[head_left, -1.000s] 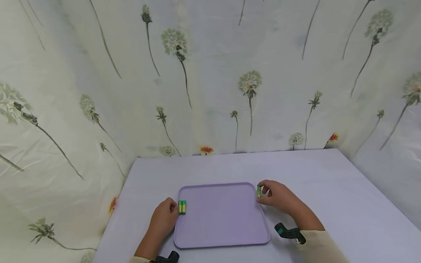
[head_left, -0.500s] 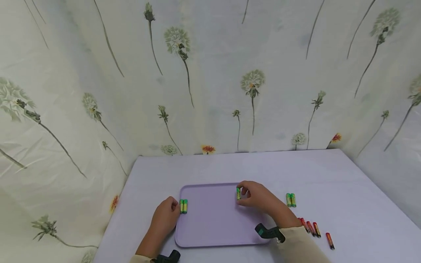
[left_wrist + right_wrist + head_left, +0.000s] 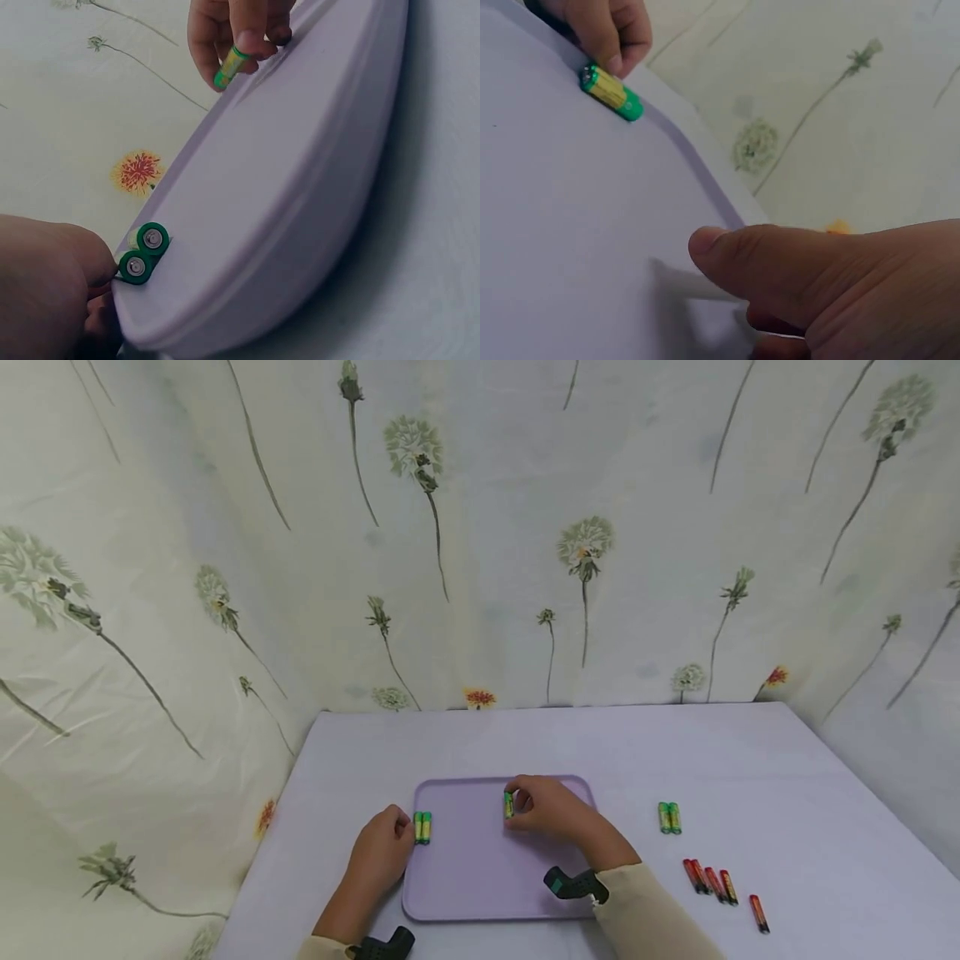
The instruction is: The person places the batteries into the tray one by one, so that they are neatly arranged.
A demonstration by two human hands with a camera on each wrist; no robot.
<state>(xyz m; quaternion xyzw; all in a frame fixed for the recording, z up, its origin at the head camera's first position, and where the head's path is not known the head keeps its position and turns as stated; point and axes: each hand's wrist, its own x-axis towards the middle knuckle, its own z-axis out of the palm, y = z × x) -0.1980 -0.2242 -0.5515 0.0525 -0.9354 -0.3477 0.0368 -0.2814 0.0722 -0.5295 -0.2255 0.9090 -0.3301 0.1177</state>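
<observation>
My right hand (image 3: 551,810) pinches a green-and-yellow battery (image 3: 509,805) between thumb and fingers, over the far middle of the lilac tray (image 3: 487,885). In the left wrist view that battery (image 3: 231,67) slants in the fingertips; in the right wrist view the thumb hides it. Two matching green batteries (image 3: 423,828) lie side by side inside the tray's left rim. My left hand (image 3: 382,847) has its fingers curled at that rim, right beside the pair. In the left wrist view its fingers (image 3: 82,255) lie at the tray's edge, close to the battery ends.
On the white table (image 3: 787,777) right of the tray lie two more green batteries (image 3: 670,818). Nearer to me are several red batteries (image 3: 708,881), with one red battery (image 3: 759,913) apart from them. A flower-printed cloth (image 3: 487,568) stands behind the table.
My right hand has carried the pinched battery leftward from the tray's right rim to over its middle, uncovering the batteries on the right. The left hand stays at the left rim.
</observation>
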